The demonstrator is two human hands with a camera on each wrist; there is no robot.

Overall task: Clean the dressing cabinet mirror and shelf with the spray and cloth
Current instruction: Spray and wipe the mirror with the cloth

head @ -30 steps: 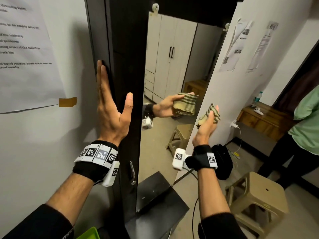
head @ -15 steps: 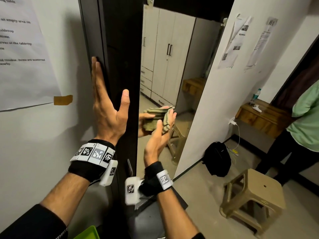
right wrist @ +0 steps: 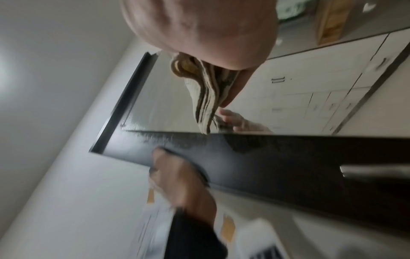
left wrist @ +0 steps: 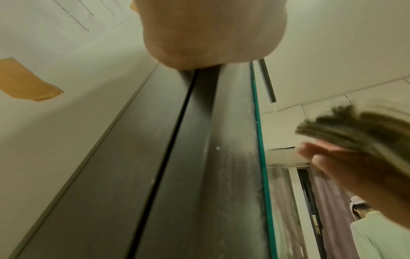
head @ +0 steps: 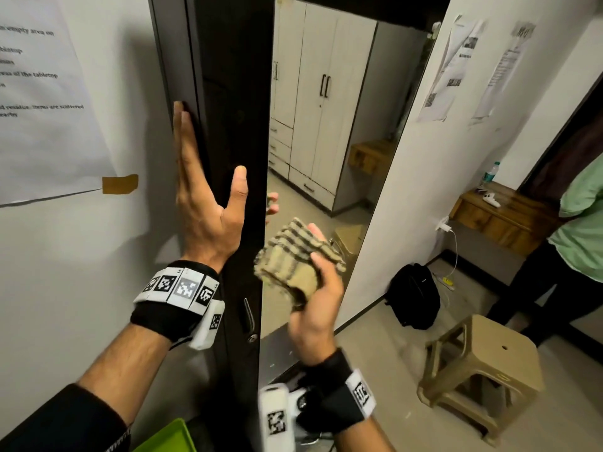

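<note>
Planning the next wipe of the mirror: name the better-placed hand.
Right. The right hand already grips the folded cloth by the mirror; the left hand lies flat on the cabinet edge.

Cabinet (head: 228, 93): tall, dark brown-black, upright beside the white wall; a narrow vertical seam runs down its side panel.
Mirror (head: 326, 125): long glass pane fixed upright on the cabinet front, greenish along its cut edge (left wrist: 259, 140); dusty smears lie on the dark strip just beside that edge.
Cloth (head: 293, 259): folded into a thick pad, tan with dark stripes, gripped in the right hand (head: 313, 308) in front of the lower part of the mirror; whether it touches the glass cannot be told.
Cloth layers (right wrist: 206, 98): stacked folds, edge pointing toward the glass.
</note>
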